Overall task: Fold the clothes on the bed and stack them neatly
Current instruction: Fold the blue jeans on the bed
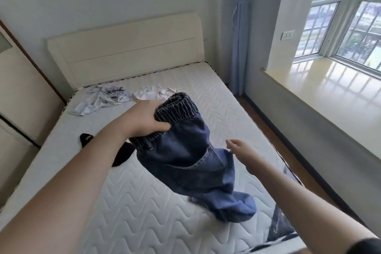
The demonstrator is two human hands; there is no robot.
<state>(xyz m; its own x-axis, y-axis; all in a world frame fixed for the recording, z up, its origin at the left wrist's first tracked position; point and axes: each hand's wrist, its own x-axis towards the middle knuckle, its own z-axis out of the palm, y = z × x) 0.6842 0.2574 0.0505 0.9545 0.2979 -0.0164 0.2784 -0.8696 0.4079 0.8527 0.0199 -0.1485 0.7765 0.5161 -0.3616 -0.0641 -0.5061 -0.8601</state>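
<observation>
The left hand [144,118] grips the bunched elastic waistband of a pair of dark blue denim jeans [189,159], holding them above the middle of the bed [144,212], a white quilted mattress; the legs trail down toward its right edge. The right hand [242,151], fingers straight and holding nothing, reaches in just beside the jeans' side seam. A black garment [121,155] lies near the left edge. Two crumpled pale printed shirts [103,99] lie near the cream headboard [127,47].
</observation>
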